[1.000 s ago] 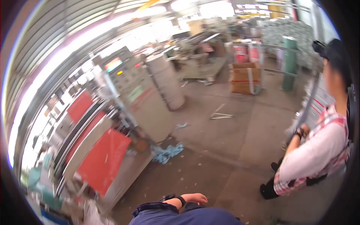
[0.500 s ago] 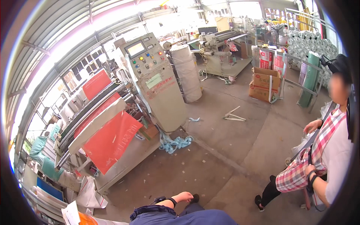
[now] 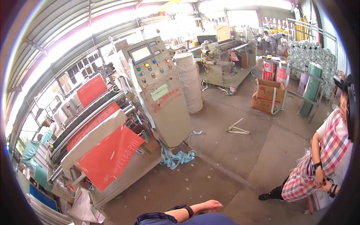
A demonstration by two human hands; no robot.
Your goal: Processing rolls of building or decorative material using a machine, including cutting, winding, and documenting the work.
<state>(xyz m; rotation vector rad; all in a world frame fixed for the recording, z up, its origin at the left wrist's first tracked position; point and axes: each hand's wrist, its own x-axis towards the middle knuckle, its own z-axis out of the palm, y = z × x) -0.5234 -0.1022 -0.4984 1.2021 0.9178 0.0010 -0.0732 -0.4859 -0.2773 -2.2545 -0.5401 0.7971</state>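
Note:
Low in the middle of the head view, my left hand reaches out from a dark blue sleeve, with a black band around the wrist. Its fingers are loosely bent and hold nothing that I can see. The hand hangs above the brown floor, touching no object. My dark blue clothing fills the lower edge beside it. My right hand is out of view. Ahead to the left stands a grey control cabinet with a lit screen and coloured buttons. It adjoins a roller machine with a red printed sheet hanging from it.
A person in a checked apron stands at the right, hands together at the waist. Blue strips lie by the cabinet, and a pale folded frame lies on the floor. Farther back are cardboard boxes, a large wrapped roll and stacked clear-wrapped rolls.
My left hand has moved to the right. The view has shifted, so the cabinet sits lower and farther right. The person in the apron has brought both hands together.

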